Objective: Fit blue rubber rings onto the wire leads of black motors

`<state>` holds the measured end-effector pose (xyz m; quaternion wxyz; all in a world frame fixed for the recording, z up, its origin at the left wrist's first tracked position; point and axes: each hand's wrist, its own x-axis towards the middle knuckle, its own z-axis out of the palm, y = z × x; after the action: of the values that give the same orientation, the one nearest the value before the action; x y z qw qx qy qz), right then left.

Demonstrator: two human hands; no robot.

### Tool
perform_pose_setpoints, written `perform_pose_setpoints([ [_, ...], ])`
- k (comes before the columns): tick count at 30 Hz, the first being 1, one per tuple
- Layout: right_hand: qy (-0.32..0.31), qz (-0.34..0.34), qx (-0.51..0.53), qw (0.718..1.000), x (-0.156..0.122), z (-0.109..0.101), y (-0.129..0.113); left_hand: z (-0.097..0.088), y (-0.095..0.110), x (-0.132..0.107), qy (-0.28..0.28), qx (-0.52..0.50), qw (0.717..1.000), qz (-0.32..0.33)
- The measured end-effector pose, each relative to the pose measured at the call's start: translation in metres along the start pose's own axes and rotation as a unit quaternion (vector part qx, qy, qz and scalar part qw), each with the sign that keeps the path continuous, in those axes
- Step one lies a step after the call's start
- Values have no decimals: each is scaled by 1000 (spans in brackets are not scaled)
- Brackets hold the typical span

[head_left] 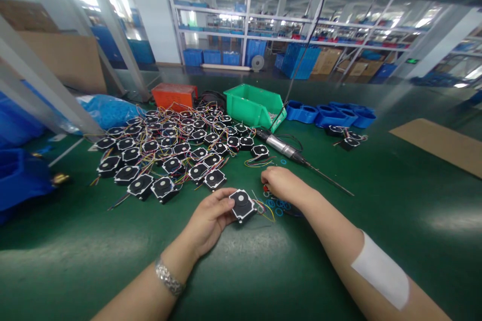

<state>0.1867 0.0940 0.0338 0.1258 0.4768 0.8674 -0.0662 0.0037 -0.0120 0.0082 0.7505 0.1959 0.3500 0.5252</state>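
My left hand (211,218) grips the edge of a small square black motor (243,204), thumb on its upper face. Thin coloured wires (268,206) trail from its right side. My right hand (280,183) is closed, fingertips pointing down beside a scatter of blue rings (279,204). A small red piece (265,188) shows at its fingers; whether they pinch it or something else is hidden. Beyond the hands, an electric screwdriver (282,148) with a long bit lies on the green table (241,276).
Many similar motors (181,148) with wires crowd the left-centre. Behind stand an orange box (174,95) and a green bin (253,103). Blue plastic holders (335,114) and a few motors (350,141) lie at right, near a cardboard sheet (440,145). A blue bin (22,180) stands far left.
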Motion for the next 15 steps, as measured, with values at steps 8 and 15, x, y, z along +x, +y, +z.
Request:
perform_pose_setpoints([
  [8,-15,-18,-33,999,-10,-5,-7,0,1,1,15,-4,1000,-8],
  [15,-28,1,41,999,-12,-6,-7,0,1,-1,-2,17,1000,-8],
])
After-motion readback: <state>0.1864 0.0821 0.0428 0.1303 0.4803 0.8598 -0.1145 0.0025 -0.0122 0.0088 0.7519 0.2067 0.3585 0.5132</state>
